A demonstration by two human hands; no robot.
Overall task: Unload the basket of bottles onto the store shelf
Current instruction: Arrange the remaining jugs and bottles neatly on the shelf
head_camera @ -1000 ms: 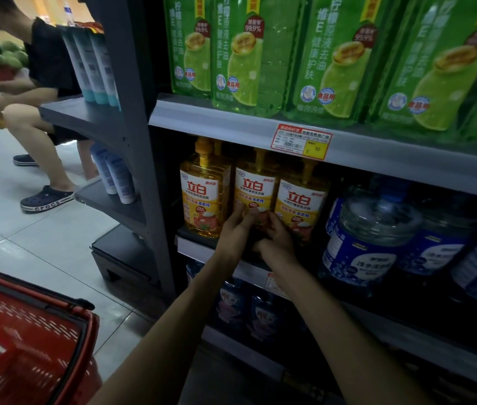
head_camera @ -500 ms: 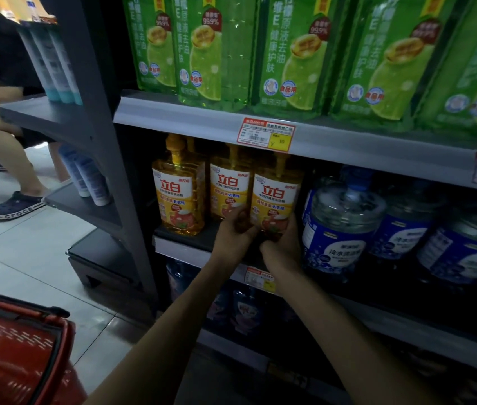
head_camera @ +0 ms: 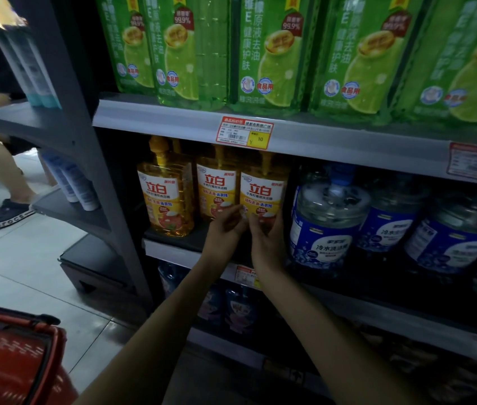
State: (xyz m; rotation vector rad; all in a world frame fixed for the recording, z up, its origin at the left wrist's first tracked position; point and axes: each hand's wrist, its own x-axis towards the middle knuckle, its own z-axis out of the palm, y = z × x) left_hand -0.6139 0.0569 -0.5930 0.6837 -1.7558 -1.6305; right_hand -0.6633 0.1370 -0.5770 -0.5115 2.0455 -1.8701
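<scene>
Three yellow pump bottles stand in a row on the middle shelf (head_camera: 170, 252). Both my hands are at the lower part of the rightmost yellow bottle (head_camera: 263, 192), which stands upright on the shelf. My left hand (head_camera: 225, 232) holds its left side, fingertips on the label beside the middle yellow bottle (head_camera: 216, 187). On the other side, my right hand (head_camera: 267, 242) curls thumb and fingers round the base. The leftmost yellow bottle (head_camera: 166, 197) stands a little apart from them. The red basket (head_camera: 18, 358) is on the floor at the bottom left; only its rim and one mesh wall show.
Big blue-labelled clear jugs (head_camera: 329, 226) stand right beside the yellow bottle. Green refill packs (head_camera: 263, 54) fill the shelf above. More bottles sit in the dark shelf below. A person's legs and dark clog (head_camera: 4, 213) are on the tiled floor at left, next to a grey end shelf with tubes.
My left hand has shifted right from the middle bottle's base onto the rightmost bottle. The view has swung left to right, so the shelf and basket sit further left in view.
</scene>
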